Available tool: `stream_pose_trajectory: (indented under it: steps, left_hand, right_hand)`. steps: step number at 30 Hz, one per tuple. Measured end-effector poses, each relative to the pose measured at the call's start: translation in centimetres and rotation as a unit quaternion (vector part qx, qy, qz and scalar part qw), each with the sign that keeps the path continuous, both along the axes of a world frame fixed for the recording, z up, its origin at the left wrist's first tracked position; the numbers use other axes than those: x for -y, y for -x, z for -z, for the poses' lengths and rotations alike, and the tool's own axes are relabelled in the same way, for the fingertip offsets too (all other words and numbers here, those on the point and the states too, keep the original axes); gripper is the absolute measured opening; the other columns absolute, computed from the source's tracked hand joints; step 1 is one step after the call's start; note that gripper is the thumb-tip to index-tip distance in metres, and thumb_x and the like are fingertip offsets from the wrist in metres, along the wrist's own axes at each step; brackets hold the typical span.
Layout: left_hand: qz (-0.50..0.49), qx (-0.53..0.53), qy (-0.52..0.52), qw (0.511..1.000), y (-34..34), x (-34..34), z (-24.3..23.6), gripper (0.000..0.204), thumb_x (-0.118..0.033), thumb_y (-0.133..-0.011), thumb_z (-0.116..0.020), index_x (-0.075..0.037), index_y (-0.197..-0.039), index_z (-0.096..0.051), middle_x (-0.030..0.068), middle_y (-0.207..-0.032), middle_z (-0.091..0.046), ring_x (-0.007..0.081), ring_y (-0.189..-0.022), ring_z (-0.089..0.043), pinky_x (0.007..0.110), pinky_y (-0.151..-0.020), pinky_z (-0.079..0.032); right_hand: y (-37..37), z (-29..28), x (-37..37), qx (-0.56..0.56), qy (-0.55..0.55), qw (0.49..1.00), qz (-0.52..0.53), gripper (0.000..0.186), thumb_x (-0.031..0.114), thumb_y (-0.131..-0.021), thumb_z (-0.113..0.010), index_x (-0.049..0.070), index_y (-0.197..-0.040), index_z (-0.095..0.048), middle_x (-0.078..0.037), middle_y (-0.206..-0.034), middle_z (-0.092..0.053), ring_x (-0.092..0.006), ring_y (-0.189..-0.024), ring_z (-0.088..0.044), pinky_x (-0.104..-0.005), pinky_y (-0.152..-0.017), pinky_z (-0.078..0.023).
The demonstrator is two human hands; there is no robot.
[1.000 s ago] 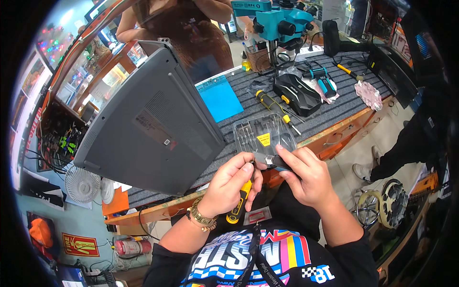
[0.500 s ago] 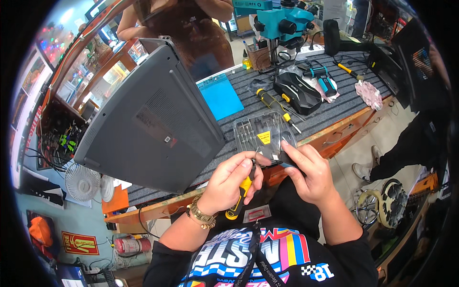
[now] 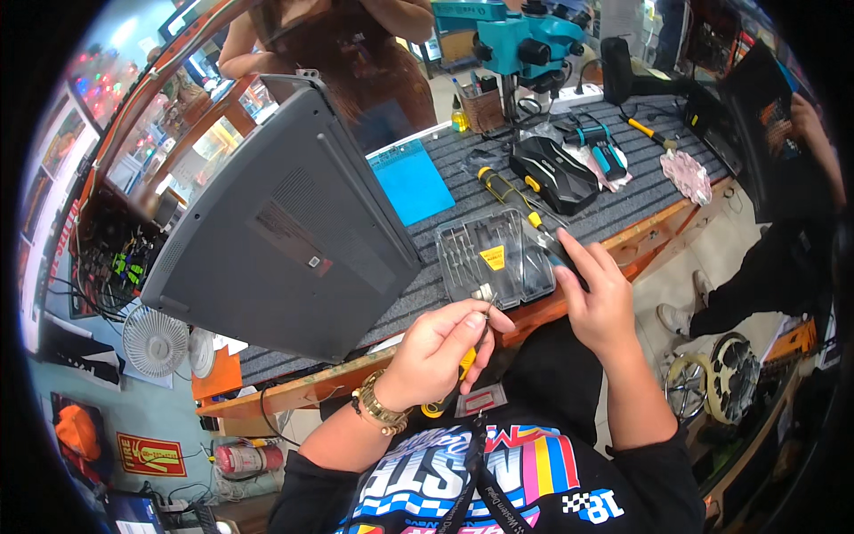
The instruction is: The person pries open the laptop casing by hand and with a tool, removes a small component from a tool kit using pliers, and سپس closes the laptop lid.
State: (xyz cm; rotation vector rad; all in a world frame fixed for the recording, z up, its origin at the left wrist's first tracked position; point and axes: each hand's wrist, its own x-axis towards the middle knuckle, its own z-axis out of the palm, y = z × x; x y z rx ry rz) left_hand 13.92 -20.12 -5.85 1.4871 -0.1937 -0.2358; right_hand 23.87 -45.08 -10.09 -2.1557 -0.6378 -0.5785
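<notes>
My left hand is closed round a yellow-and-black screwdriver, its handle pointing down toward my lap. A thin metal tip shows at my left thumb and forefinger. My right hand pinches a slim dark thing with a blue part; its exact kind I cannot make out. Just beyond both hands, a clear plastic case holds several bits and carries a yellow label. To the left, a dark grey laptop is propped up with its underside facing me.
A blue mat, a second yellow-and-black screwdriver and a black case with yellow clasps lie on the ribbed grey bench mat. Behind stands a teal microscope. A yellow-handled tool lies near a crumpled pink cloth.
My right hand has moved up and to the right, away from the case's near edge, still pinching the slim dark thing. My left hand has shifted slightly right with the screwdriver.
</notes>
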Motion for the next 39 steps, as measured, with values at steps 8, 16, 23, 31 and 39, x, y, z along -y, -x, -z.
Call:
stream_pose_trajectory:
  steps: [8, 16, 23, 31, 39]
  left_hand:
    - [-0.108, 0.095, -0.037, 0.989, -0.7, -1.2, -2.0, 0.059, -0.013, -0.116, -0.058, -0.005, -0.168, -0.032, 0.0038, -0.082, -0.063, 0.0078, -0.056, -0.055, 0.023, -0.051, -0.048]
    - [-0.113, 0.231, 0.008, 0.966, -5.3, -3.8, -9.7, 0.068, -0.01, -0.111, -0.066, -0.008, -0.167, -0.028, 0.0047, -0.085, -0.059, 0.0103, -0.056, -0.055, 0.025, -0.046, -0.047]
    - [-0.103, 0.241, 0.059, 0.963, -6.2, -4.1, -11.6, 0.06, -0.017, -0.115, -0.061, -0.008, -0.165, -0.03, 0.0053, -0.085, -0.056, 0.0121, -0.057, -0.055, 0.027, -0.045, -0.048]
    - [-0.102, 0.22, 0.08, 0.967, -6.8, -4.3, -12.0, 0.057, -0.017, -0.115, -0.06, -0.008, -0.164, -0.031, 0.0063, -0.085, -0.055, 0.0131, -0.057, -0.054, 0.028, -0.045, -0.048]
    - [-0.097, 0.224, 0.09, 0.966, -6.5, -4.8, -12.7, 0.055, -0.019, -0.115, -0.061, -0.007, -0.161, -0.032, 0.0075, -0.085, -0.055, 0.0139, -0.058, -0.054, 0.027, -0.044, -0.048]
  right_hand:
    - [0.9, -1.3, -1.1, 0.008, -0.108, 0.983, -0.145, 0.045, 0.011, -0.107, -0.07, -0.002, -0.15, -0.067, -0.02, -0.109, -0.072, -0.0323, -0.092, -0.07, -0.0376, -0.083, -0.057]
    - [1.9, -1.4, -2.6, 0.0, -0.127, 0.976, -0.177, 0.045, 0.014, -0.109, -0.068, -0.002, -0.151, -0.066, -0.018, -0.103, -0.067, -0.0308, -0.086, -0.064, -0.0374, -0.081, -0.054]
    - [2.4, -1.8, -2.3, -0.008, -0.123, 0.976, -0.181, 0.046, 0.011, -0.107, -0.068, -0.003, -0.151, -0.066, -0.018, -0.102, -0.066, -0.0307, -0.086, -0.063, -0.0373, -0.081, -0.054]
    - [2.4, -1.6, -1.9, 0.008, -0.131, 0.975, -0.178, 0.046, 0.009, -0.106, -0.068, -0.004, -0.15, -0.067, -0.019, -0.106, -0.069, -0.0315, -0.09, -0.066, -0.0368, -0.084, -0.054]
    - [2.3, -2.1, -1.6, 0.001, -0.125, 0.976, -0.176, 0.045, 0.01, -0.107, -0.067, -0.004, -0.15, -0.066, -0.02, -0.109, -0.07, -0.0316, -0.092, -0.068, -0.0368, -0.086, -0.055]
